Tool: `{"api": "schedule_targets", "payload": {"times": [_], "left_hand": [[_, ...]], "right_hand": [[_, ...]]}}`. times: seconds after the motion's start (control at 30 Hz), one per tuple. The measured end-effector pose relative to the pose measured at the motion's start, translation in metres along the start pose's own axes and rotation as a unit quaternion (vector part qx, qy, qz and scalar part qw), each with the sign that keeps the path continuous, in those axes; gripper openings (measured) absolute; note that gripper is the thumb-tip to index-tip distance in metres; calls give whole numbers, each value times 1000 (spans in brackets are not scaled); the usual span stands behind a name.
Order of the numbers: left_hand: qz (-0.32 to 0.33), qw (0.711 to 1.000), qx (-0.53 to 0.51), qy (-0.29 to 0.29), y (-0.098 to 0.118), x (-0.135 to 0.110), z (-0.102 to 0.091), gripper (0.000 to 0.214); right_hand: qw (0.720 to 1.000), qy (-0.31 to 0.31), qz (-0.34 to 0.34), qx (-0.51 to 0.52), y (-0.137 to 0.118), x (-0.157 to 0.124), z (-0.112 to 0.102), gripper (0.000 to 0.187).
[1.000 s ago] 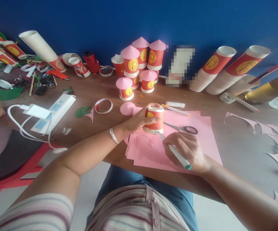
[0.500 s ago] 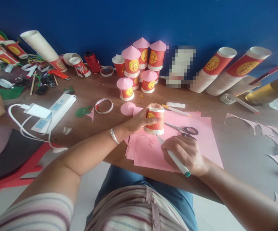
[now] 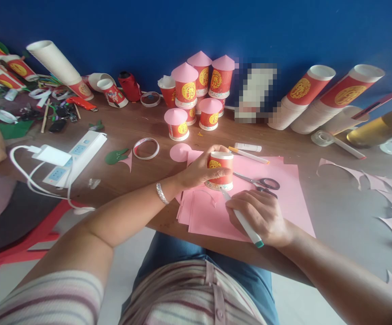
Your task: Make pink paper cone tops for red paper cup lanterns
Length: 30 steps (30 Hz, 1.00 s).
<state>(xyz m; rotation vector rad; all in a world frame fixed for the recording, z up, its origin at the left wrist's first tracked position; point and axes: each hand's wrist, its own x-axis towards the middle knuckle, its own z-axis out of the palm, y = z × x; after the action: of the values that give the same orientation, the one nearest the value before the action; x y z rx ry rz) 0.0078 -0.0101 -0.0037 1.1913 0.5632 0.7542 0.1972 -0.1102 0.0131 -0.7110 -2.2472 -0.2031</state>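
My left hand [image 3: 201,169] grips a red paper cup [image 3: 220,170] with a gold emblem, standing upside down on a stack of pink paper sheets [image 3: 284,198]. My right hand [image 3: 260,216] pinches a white marker [image 3: 246,223] with a green end, its tip touching the paper right at the cup's base. Scissors [image 3: 260,182] lie on the pink paper just behind my right hand. A pink paper disc [image 3: 179,152] rests left of the cup.
Red cups topped with pink cones [image 3: 199,85] stand by the blue wall. Long cup stacks [image 3: 321,97] lie at right, pink scraps [image 3: 379,185] beyond. A power strip [image 3: 77,158], tape ring [image 3: 146,148], glue stick [image 3: 247,147] and clutter [image 3: 47,108] fill the left.
My right hand and the marker have slid slightly left along the cup's base. My left hand keeps the cup in place.
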Motion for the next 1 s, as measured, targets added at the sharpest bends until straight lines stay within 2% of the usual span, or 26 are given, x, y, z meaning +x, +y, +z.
{"api": "schedule_targets", "payload": {"times": [1.0], "left_hand": [[6,1000,17,1,-3,1,-2,57]], "right_hand": [[1000,-18,8,6,-1,3,0,19]]}}
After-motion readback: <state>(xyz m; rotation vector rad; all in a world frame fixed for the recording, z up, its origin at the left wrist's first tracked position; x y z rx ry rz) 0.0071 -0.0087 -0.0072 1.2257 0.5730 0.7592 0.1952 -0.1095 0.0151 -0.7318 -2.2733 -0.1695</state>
